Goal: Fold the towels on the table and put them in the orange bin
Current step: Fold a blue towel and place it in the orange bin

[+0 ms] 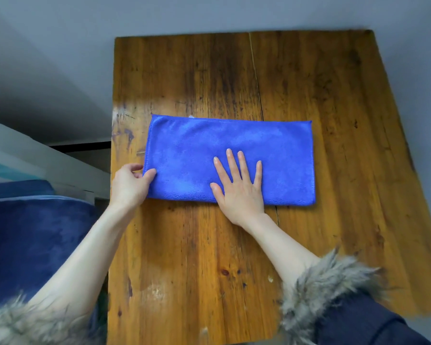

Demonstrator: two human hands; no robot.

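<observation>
On the worn wooden table (309,83) the blue towel (209,145) lies long axis left-right, the left hand (131,186) pinching its left end, the right hand (239,190) spread flat mid-towel.

1. A worn wooden table (209,257), marked by dark stains and a long crack, is seen from above.
2. A blue towel (209,143), folded into a long rectangle, is laid flat on it.
</observation>
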